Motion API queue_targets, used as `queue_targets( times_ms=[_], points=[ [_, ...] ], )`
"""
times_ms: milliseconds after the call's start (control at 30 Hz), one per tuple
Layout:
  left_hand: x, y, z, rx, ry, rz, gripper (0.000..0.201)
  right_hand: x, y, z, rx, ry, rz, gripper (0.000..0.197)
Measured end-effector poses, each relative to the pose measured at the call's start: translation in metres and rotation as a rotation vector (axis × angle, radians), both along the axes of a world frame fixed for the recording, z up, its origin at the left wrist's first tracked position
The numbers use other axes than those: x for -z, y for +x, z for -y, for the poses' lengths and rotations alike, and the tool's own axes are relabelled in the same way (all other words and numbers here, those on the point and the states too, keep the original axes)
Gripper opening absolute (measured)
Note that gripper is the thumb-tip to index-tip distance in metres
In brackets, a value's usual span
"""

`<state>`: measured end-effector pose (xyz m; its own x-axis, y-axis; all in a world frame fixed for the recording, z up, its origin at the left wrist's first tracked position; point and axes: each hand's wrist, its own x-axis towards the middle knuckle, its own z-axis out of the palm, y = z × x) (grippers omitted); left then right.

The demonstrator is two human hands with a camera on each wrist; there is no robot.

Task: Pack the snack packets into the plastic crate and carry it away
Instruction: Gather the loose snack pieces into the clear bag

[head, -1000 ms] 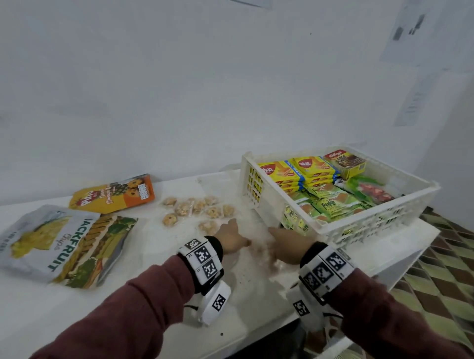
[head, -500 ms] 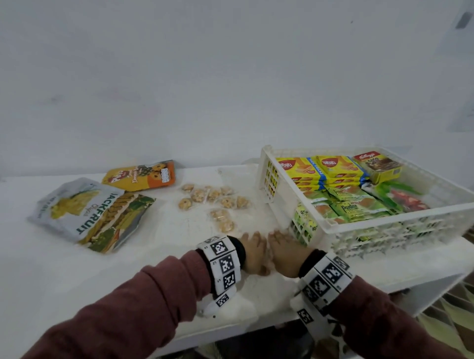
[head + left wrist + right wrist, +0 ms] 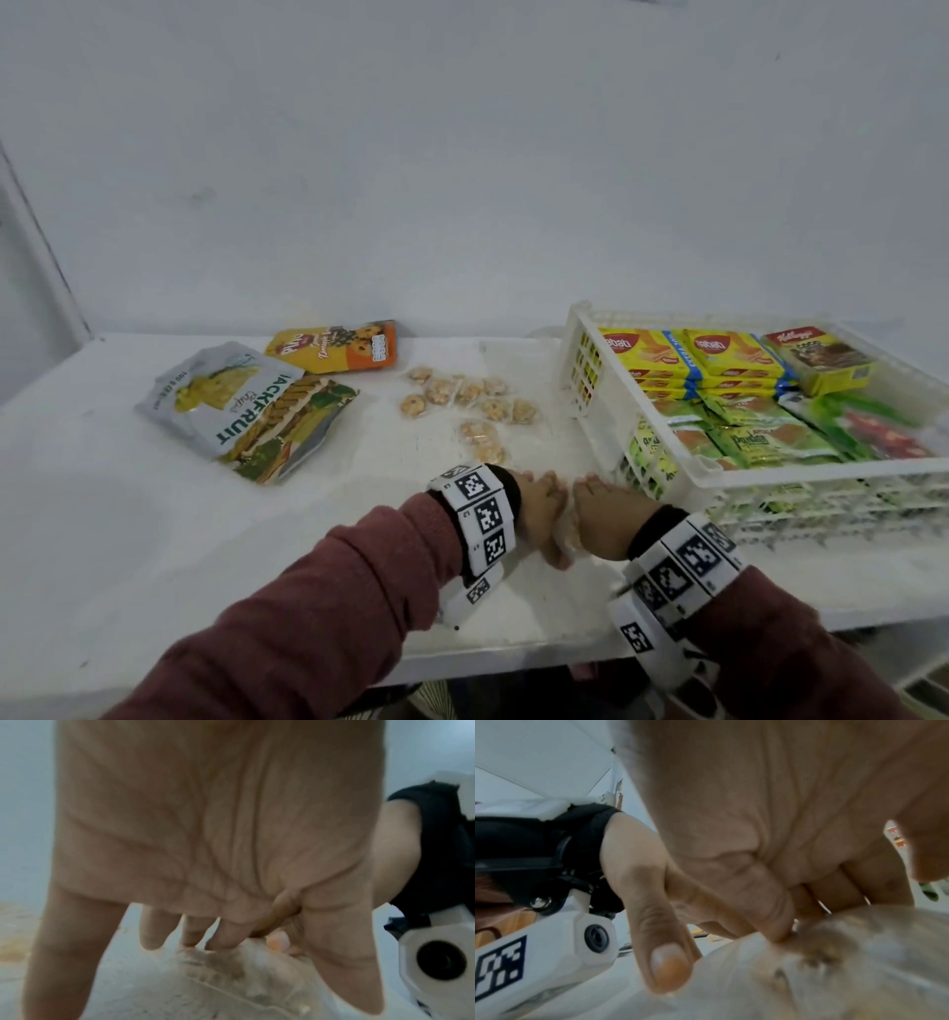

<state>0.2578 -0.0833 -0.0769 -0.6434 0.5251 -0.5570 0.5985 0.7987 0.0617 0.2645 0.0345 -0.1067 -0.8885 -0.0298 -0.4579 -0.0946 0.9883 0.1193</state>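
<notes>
My left hand (image 3: 536, 506) and right hand (image 3: 603, 511) are pressed together near the table's front edge, left of the crate's near corner. Between them they hold small clear snack packets (image 3: 564, 532). In the left wrist view my fingers (image 3: 226, 933) curl down onto a clear packet (image 3: 231, 973). The right wrist view shows curled fingers (image 3: 775, 914) gripping the clear packet (image 3: 847, 949). The white plastic crate (image 3: 801, 470) stands at the right, filled with yellow and green packets (image 3: 719, 390). Several more clear cookie packets (image 3: 477, 406) lie loose on the table.
At the table's left lie a grey jackfruit chips bag (image 3: 226, 395), a green bag (image 3: 303, 431) partly under it and an orange pouch (image 3: 339, 349) by the wall. The white table (image 3: 128, 539) ends close below my wrists. A white wall stands behind.
My hands have come together and drawn back toward the front edge, closing on the clear packets. The view has swung left, so the crate sits farther right.
</notes>
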Motion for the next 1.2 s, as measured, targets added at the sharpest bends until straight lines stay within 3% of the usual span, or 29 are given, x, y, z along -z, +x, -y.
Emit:
queue_targets(
  times_ms=[133,233,333,433,567,767,1200],
  points=[
    [-0.007,-0.012,0.016,-0.119,0.207,0.078,0.072,-0.007,-0.007,0.001,0.021,-0.07,0.049,0.058],
    [-0.013,-0.025,0.043,-0.271,0.373,0.067,0.075,-0.018,-0.011,0.007,0.001,-0.057,-0.061,0.069],
    [-0.019,-0.043,0.085,-0.377,0.43,-0.024,0.075,-0.051,-0.011,0.038,-0.15,-0.133,-0.189,0.067],
    [-0.02,-0.061,0.136,-0.522,0.389,-0.183,0.075,-0.068,-0.028,0.082,-0.304,-0.291,-0.164,0.059],
    [-0.009,-0.086,0.198,-0.665,0.169,-0.257,0.087,-0.056,-0.067,0.148,-0.462,-0.348,-0.11,0.05],
    [0.0,-0.085,0.244,-0.689,-0.009,-0.139,0.092,-0.028,-0.112,0.218,-0.533,-0.256,-0.051,0.055],
    [-0.002,-0.098,0.279,-0.524,0.122,-0.014,0.07,-0.017,-0.132,0.241,-0.51,-0.224,-0.145,0.02]
  ],
)
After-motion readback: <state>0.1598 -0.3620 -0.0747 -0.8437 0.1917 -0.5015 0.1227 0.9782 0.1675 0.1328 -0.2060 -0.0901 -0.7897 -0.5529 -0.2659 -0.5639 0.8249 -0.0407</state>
